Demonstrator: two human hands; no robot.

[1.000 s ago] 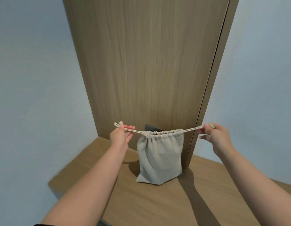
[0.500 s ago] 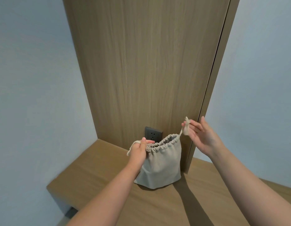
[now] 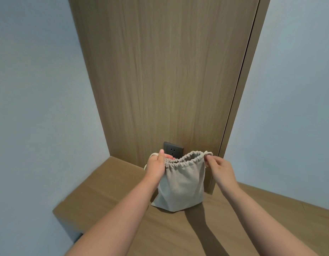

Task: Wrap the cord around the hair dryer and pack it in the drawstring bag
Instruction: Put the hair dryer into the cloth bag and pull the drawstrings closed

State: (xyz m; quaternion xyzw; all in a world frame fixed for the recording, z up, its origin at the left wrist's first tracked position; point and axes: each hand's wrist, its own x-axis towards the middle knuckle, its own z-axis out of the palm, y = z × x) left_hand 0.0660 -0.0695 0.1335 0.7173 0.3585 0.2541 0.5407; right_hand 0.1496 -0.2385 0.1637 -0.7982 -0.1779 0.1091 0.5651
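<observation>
1. Both hands are drawing inward onto the drawstring bag (image 3: 180, 189): left hand (image 3: 156, 168) gripping its rim, right hand (image 3: 220, 168) fingers (image 3: 209, 160) pinching the opposite edge.
2. Seemingly soft and light, it is standing on the worktop (image 3: 108, 191); the gathered hem (image 3: 184, 160) is offering the best hold.

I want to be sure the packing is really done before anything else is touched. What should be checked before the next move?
1. Drawstring bag stands upright on the shelf: ok.
2. Left hand grips the bag's left rim: ok.
3. Right hand pinches the right rim: ok.
4. Mouth drawn fully shut: not ok, it is gathered but gapes open.
5. Hair dryer inside the bag: cannot tell, the fabric hides the contents.
6. Wall socket free of any plug: ok.
</observation>
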